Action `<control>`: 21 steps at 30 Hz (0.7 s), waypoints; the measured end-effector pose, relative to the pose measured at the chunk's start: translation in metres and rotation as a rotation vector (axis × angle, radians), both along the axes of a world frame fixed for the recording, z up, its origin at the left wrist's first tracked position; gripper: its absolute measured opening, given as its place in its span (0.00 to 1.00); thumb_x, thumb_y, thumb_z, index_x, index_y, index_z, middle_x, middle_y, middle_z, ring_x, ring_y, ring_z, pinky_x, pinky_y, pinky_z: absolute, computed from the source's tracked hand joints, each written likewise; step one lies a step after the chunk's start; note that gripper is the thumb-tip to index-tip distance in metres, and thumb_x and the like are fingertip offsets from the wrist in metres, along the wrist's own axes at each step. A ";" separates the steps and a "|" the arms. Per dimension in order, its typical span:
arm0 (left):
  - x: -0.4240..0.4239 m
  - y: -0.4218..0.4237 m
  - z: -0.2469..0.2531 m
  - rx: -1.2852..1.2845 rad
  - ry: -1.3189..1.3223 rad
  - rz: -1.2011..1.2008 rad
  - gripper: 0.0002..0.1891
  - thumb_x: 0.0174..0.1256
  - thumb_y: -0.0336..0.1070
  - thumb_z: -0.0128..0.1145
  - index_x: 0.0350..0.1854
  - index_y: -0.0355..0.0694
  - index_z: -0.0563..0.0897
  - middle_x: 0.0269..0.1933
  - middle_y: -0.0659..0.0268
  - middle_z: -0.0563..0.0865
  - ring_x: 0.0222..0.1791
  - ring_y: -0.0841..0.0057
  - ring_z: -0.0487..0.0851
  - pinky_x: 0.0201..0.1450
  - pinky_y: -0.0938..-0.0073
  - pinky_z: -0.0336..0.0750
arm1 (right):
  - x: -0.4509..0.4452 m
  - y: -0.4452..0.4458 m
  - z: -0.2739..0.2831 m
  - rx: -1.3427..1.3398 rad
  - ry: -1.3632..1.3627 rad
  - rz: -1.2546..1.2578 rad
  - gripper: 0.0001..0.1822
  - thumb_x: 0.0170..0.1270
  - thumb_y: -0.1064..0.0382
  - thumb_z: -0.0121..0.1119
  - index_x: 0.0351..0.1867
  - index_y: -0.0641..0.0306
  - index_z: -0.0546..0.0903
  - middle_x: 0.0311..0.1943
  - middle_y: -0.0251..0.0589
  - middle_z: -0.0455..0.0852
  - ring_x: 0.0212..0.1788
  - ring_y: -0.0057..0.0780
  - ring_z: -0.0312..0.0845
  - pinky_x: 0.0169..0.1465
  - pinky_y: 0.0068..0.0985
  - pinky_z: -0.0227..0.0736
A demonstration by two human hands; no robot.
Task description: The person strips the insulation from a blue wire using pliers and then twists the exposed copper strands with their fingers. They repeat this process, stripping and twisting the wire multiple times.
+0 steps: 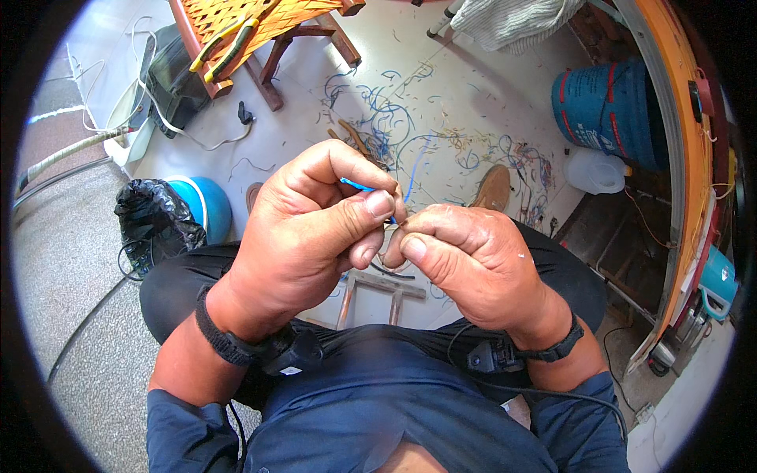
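Observation:
A short piece of blue insulated wire (356,184) is pinched between the thumb and fingers of my left hand (307,224). Part of it is hidden behind the thumb, and a blue bit shows again below the thumb tip. At that end, the thumb and forefinger of my right hand (473,260) close on a thin, dark wire tip, mostly covered by the fingers. The fingertips of both hands almost meet over my lap. A thin blue strand (419,168) shows just beyond them, against the floor.
Scraps of cut wire and insulation (384,112) litter the tiled floor. Yellow-and-black-handled pliers (227,50) lie on a woven-seat stool (201,18). At left is a blue bucket (216,204) beside a black plastic bag (155,207); another blue bucket (582,112) lies right, near a translucent jug (594,171).

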State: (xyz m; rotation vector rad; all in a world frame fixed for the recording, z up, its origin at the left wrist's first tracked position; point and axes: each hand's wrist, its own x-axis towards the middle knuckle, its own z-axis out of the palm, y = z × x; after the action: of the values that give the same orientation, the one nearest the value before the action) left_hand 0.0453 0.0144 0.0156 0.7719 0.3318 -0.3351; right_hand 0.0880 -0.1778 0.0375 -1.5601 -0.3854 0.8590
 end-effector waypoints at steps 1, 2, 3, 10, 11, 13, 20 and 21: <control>0.000 0.001 0.001 0.006 0.020 0.008 0.04 0.72 0.24 0.57 0.44 0.38 0.78 0.40 0.55 0.82 0.20 0.86 0.72 0.22 0.89 0.68 | 0.002 -0.001 0.002 -0.013 -0.016 0.020 0.09 0.73 0.64 0.57 0.40 0.65 0.85 0.32 0.41 0.87 0.35 0.30 0.84 0.42 0.28 0.78; 0.001 0.003 0.001 -0.001 0.027 0.016 0.04 0.72 0.24 0.58 0.44 0.38 0.78 0.40 0.55 0.82 0.20 0.87 0.72 0.21 0.89 0.67 | 0.003 -0.001 0.002 -0.026 -0.032 0.040 0.09 0.73 0.64 0.58 0.40 0.65 0.85 0.32 0.41 0.87 0.35 0.30 0.84 0.42 0.28 0.78; 0.001 0.004 0.001 -0.006 0.033 0.025 0.04 0.72 0.24 0.58 0.44 0.38 0.78 0.40 0.56 0.82 0.20 0.87 0.71 0.21 0.90 0.67 | 0.002 -0.001 0.002 -0.024 -0.045 0.028 0.08 0.73 0.64 0.58 0.40 0.65 0.85 0.32 0.41 0.87 0.34 0.31 0.84 0.42 0.28 0.78; 0.004 0.008 0.000 0.025 0.048 0.073 0.05 0.70 0.24 0.60 0.44 0.38 0.79 0.39 0.56 0.82 0.20 0.88 0.70 0.20 0.91 0.66 | 0.001 -0.002 0.002 -0.055 -0.066 0.034 0.08 0.72 0.63 0.59 0.38 0.64 0.85 0.31 0.43 0.87 0.34 0.40 0.85 0.41 0.31 0.78; 0.004 0.008 0.000 0.031 0.042 0.074 0.05 0.70 0.24 0.60 0.44 0.38 0.79 0.39 0.57 0.83 0.20 0.88 0.70 0.20 0.91 0.66 | 0.001 -0.002 0.002 -0.066 -0.075 0.046 0.08 0.72 0.63 0.58 0.38 0.64 0.85 0.31 0.44 0.87 0.35 0.41 0.85 0.41 0.32 0.78; 0.005 0.009 -0.002 0.039 0.030 0.077 0.05 0.71 0.25 0.59 0.44 0.38 0.79 0.39 0.58 0.83 0.19 0.88 0.70 0.20 0.90 0.66 | 0.004 -0.002 0.006 -0.074 -0.074 0.063 0.09 0.72 0.63 0.58 0.39 0.65 0.85 0.33 0.45 0.87 0.36 0.42 0.85 0.42 0.32 0.78; 0.014 0.033 -0.003 0.189 -0.109 0.282 0.05 0.75 0.29 0.57 0.49 0.37 0.80 0.42 0.60 0.87 0.24 0.85 0.79 0.21 0.88 0.68 | 0.002 -0.010 0.000 0.018 -0.012 0.133 0.09 0.73 0.65 0.56 0.42 0.67 0.85 0.37 0.47 0.88 0.41 0.42 0.86 0.47 0.32 0.79; 0.013 0.027 -0.006 0.178 -0.111 0.238 0.06 0.75 0.28 0.58 0.49 0.37 0.80 0.43 0.60 0.88 0.27 0.84 0.83 0.21 0.88 0.69 | 0.005 -0.009 0.000 0.007 -0.047 0.139 0.09 0.73 0.65 0.56 0.42 0.67 0.85 0.37 0.47 0.88 0.41 0.42 0.86 0.47 0.31 0.79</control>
State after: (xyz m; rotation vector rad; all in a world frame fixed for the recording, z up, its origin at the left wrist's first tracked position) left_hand 0.0583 0.0414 0.0098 0.9113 0.3479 -0.0385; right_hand 0.0932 -0.1864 0.0375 -1.5627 -0.5356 0.9281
